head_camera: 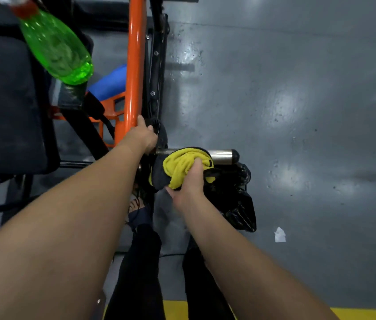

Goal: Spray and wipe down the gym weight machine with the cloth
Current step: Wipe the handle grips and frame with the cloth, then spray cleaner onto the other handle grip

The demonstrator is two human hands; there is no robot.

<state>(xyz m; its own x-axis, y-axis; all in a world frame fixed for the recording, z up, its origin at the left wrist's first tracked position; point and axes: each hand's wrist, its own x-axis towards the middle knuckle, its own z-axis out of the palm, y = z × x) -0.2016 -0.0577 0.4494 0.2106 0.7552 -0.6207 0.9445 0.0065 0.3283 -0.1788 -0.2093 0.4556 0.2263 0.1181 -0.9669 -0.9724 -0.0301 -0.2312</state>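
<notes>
A: Entry, head view. Where was the cloth (pixel 183 168)?

B: Bunched, yellow with a dark grey backing, and pressed against the chrome peg (pixel 222 155) that sticks out sideways from the foot of the weight machine. It covered the peg's inner stretch; the capped outer end showed bare.

A: Right hand (pixel 188 184)?

B: Its fingers (pixel 196 164) were curled tight round the cloth, thumb on top and the rest tucked beneath, clamping the cloth to the peg.

A: Left hand (pixel 144 137)?

B: At the lower end of the orange tube (pixel 136 65), just beside the peg's root. Fingers (pixel 150 130) closed about the tube, thumb laid along it. The fingertips were hidden behind the frame, so how far they wrapped round could not be read.

A: Spray bottle (pixel 55 47)?

B: Green, red collar, lying tilted on the dark seat pad (pixel 4 100) at upper left, well apart from both hands. Neither hand touched it.

A: Other items noted?

B: Black plastic bag (pixel 236 199) on the grey floor (pixel 309 112) just below the peg, beside the right hand. A blue roll (pixel 110 85) behind the orange tube. A white paper scrap (pixel 280 234) on the floor.
</notes>
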